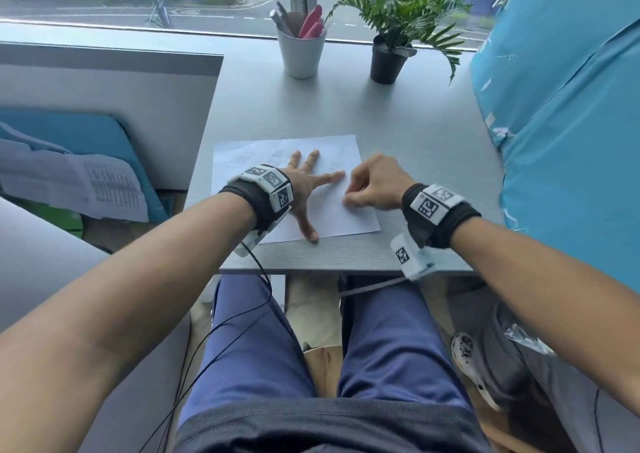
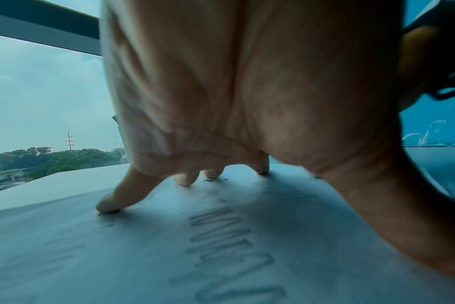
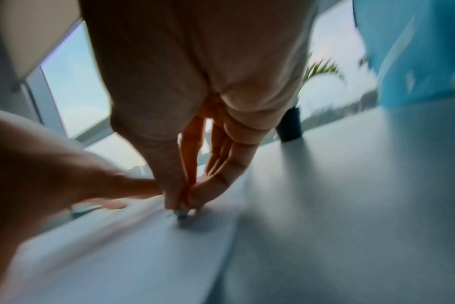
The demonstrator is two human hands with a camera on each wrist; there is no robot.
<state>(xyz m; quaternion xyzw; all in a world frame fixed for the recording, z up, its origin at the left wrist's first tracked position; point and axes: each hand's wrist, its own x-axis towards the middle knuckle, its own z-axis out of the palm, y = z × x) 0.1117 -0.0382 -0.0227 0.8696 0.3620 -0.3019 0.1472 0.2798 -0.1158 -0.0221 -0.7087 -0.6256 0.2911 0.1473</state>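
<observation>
A white printed sheet of paper point(image 1: 332, 217) lies on the grey table point(image 1: 415, 133) near its front edge. My left hand point(image 1: 308, 189) lies on the sheet with its fingers spread and pressing down; the left wrist view shows the fingertips point(image 2: 109, 205) touching the paper point(image 2: 169, 246). My right hand point(image 1: 349, 198) hovers at the sheet's right part with its fingers curled. In the blurred right wrist view, thumb and fingers of the right hand point(image 3: 181, 203) pinch a small grey object point(image 3: 182, 214) against the paper point(image 3: 117, 246). What that object is stays unclear.
A white cup point(image 1: 302, 52) with pens and red-handled scissors stands at the back of the table, a potted plant point(image 1: 386, 59) beside it. A large blue wrapped bulk point(image 1: 571, 123) borders the right side. A grey panel point(image 1: 104, 106) borders the left side.
</observation>
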